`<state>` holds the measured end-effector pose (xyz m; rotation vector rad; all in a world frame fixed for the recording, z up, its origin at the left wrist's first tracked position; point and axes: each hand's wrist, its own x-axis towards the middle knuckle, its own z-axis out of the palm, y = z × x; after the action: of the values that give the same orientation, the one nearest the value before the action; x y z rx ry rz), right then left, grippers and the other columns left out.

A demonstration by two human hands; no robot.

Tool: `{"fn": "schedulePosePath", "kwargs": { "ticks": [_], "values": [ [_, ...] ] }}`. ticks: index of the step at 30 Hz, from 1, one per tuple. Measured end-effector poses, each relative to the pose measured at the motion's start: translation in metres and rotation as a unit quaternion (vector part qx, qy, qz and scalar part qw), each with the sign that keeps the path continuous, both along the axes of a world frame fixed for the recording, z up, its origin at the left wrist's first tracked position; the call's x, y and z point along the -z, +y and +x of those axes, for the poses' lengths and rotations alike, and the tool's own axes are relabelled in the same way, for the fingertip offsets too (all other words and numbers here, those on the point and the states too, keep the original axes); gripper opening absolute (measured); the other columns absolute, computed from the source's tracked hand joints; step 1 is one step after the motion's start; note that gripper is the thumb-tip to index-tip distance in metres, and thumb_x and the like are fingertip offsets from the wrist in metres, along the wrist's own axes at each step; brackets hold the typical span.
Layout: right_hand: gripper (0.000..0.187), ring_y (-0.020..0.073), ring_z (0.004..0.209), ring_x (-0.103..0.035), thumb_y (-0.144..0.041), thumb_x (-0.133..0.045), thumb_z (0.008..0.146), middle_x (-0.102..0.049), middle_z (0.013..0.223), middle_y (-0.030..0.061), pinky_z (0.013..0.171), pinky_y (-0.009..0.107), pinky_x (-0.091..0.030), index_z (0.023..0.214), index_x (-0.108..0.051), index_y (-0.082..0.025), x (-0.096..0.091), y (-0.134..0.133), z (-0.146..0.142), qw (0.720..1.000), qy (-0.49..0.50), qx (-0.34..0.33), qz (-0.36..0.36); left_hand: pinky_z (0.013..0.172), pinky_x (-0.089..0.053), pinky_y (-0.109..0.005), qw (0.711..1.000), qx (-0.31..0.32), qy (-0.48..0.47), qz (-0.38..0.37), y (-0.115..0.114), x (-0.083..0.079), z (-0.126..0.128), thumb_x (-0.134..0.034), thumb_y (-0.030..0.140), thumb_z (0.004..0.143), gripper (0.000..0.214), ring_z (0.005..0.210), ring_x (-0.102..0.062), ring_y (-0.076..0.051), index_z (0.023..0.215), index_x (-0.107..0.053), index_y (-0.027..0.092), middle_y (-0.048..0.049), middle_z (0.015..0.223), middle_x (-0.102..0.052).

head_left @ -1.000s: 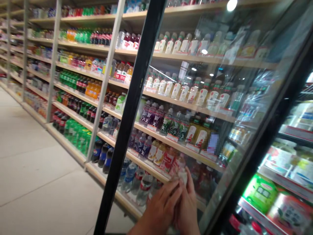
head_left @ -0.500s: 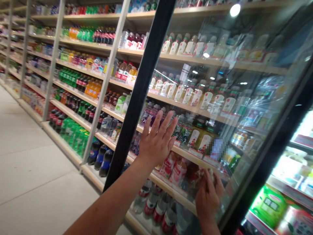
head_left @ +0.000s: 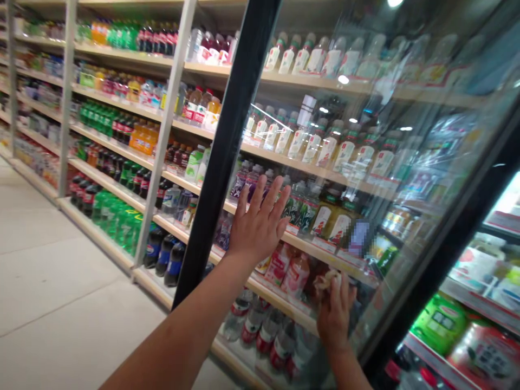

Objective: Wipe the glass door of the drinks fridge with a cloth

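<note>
As L hand (head_left: 257, 230) splays, fingers (head_left: 260, 196) up, R hand (head_left: 335, 314) w/ cloth (head_left: 324, 281)

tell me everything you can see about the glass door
The glass door is tall and clear, with a dark frame, slanting in this view. Light reflections dot it, and shelved bottles show through. It looks swung open. The left hand is spread flat, apparently against it; the right hand holds a crumpled pale cloth there.
</note>
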<state>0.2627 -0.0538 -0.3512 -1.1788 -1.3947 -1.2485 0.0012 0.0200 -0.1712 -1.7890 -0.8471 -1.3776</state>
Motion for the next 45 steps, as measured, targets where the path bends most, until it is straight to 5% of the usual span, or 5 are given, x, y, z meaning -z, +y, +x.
{"fn": "schedulePosePath", "kwargs": {
  "ticks": [5, 14, 32, 38, 45],
  "values": [
    [0.06, 0.0308, 0.143, -0.041, -0.007, -0.052, 0.095, -0.035, 0.158, 0.0171, 0.113, 0.054, -0.043, 0.151, -0.039, -0.024, -0.05, 0.002, -0.008, 0.992, 0.085, -0.01, 0.094, 0.125, -0.002, -0.054, 1.0, 0.011, 0.0, -0.003, 0.0, 0.0, 0.0, -0.051, 0.041, 0.097, 0.077, 0.153, 0.004, -0.03, 0.159, -0.011, 0.018, -0.0066, 0.166, -0.01],
    [0.064, 0.0303, 0.152, -0.022, -0.006, -0.04, 0.097, -0.017, 0.166, 0.0082, 0.117, 0.059, -0.034, 0.156, -0.026, -0.028, -0.043, 0.012, -0.041, 0.999, -0.017, -0.033, -0.007, 0.125, -0.005, -0.053, 1.0, 0.015, -0.004, -0.009, -0.005, 0.0, 0.0, -0.048, 0.041, 0.099, 0.073, 0.153, -0.001, -0.03, 0.159, -0.014, 0.018, -0.006, 0.165, -0.014],
    [0.062, 0.0235, 0.155, -0.009, -0.016, -0.03, 0.1, -0.023, 0.165, 0.0012, 0.126, 0.056, -0.018, 0.159, -0.019, -0.031, -0.356, 0.075, -0.144, 0.987, -0.094, -0.128, 0.013, 0.125, -0.006, -0.054, 1.0, -0.001, -0.009, 0.013, -0.001, 0.001, 0.001, -0.045, 0.041, 0.1, 0.068, 0.153, -0.003, -0.03, 0.158, -0.019, 0.016, -0.0077, 0.164, -0.017],
    [0.063, 0.0223, 0.154, -0.014, -0.016, -0.029, 0.097, -0.026, 0.164, 0.0012, 0.127, 0.053, -0.015, 0.158, -0.02, -0.028, -0.36, 0.074, -0.18, 0.98, -0.141, -0.125, -0.061, 0.124, -0.007, -0.056, 1.0, 0.012, -0.007, 0.003, 0.0, 0.001, 0.001, -0.046, 0.04, 0.1, 0.071, 0.153, 0.001, -0.031, 0.159, -0.014, 0.017, -0.0077, 0.165, -0.017],
    [0.063, 0.0246, 0.154, -0.017, -0.018, -0.024, 0.099, -0.029, 0.161, 0.0059, 0.125, 0.057, -0.017, 0.16, -0.014, -0.027, -0.362, 0.072, -0.126, 0.988, -0.078, -0.121, 0.051, 0.125, -0.007, -0.054, 1.0, 0.009, -0.009, 0.002, -0.002, 0.0, 0.001, -0.047, 0.041, 0.1, 0.071, 0.153, -0.002, -0.03, 0.159, -0.014, 0.019, -0.0073, 0.165, -0.017]
  ]
}}
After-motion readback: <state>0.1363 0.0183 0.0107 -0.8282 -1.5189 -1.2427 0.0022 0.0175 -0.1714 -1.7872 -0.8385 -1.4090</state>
